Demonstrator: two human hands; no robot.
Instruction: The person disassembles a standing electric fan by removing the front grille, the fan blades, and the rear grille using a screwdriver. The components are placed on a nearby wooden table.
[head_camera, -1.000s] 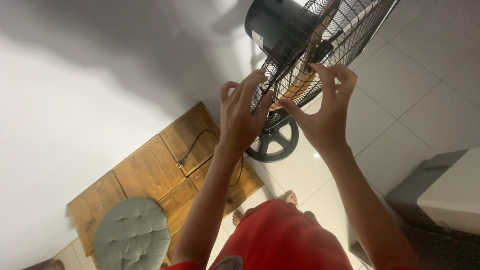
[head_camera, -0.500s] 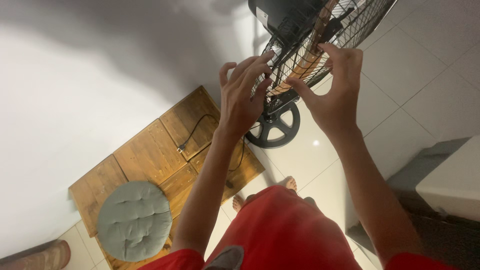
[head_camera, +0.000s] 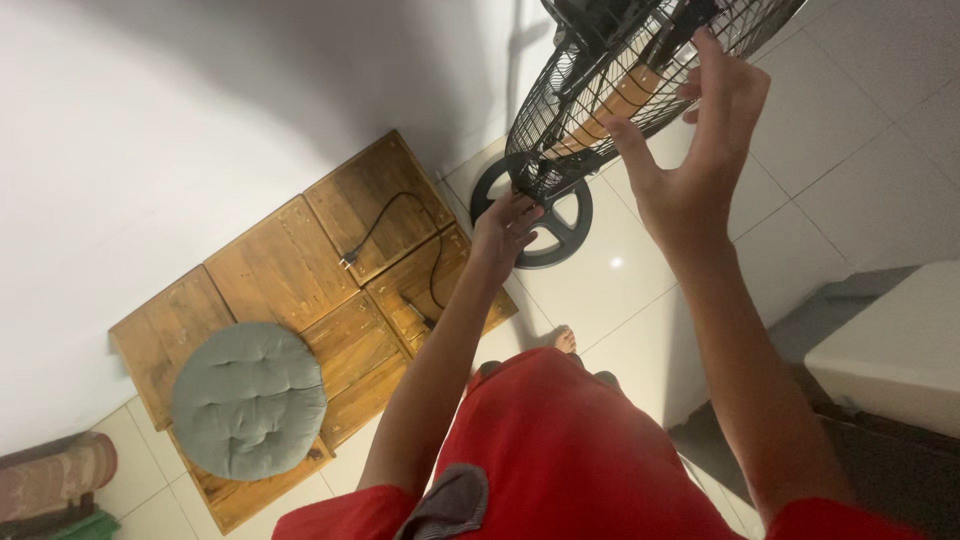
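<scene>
A black standing fan fills the top of the view, with a wire grille (head_camera: 560, 120) and wooden blades (head_camera: 612, 100) behind it. My left hand (head_camera: 503, 232) is low at the grille's bottom rim, fingers bunched on the wire just above the fan's round spoked base (head_camera: 560, 243). My right hand (head_camera: 697, 160) is higher, fingers spread wide against the front of the grille, thumb pointing towards the blades. It grips nothing.
A low wooden slat platform (head_camera: 290, 270) lies by the white wall, with a round grey cushion (head_camera: 250, 400) on it and the fan's black cord and plug (head_camera: 385, 232). A grey and white furniture piece (head_camera: 890, 350) stands right. My bare feet are on pale floor tiles.
My left hand dropped from the middle of the grille to its bottom rim. My right hand rose and opened wider on the grille. The view shifted, so the fan sits higher in frame.
</scene>
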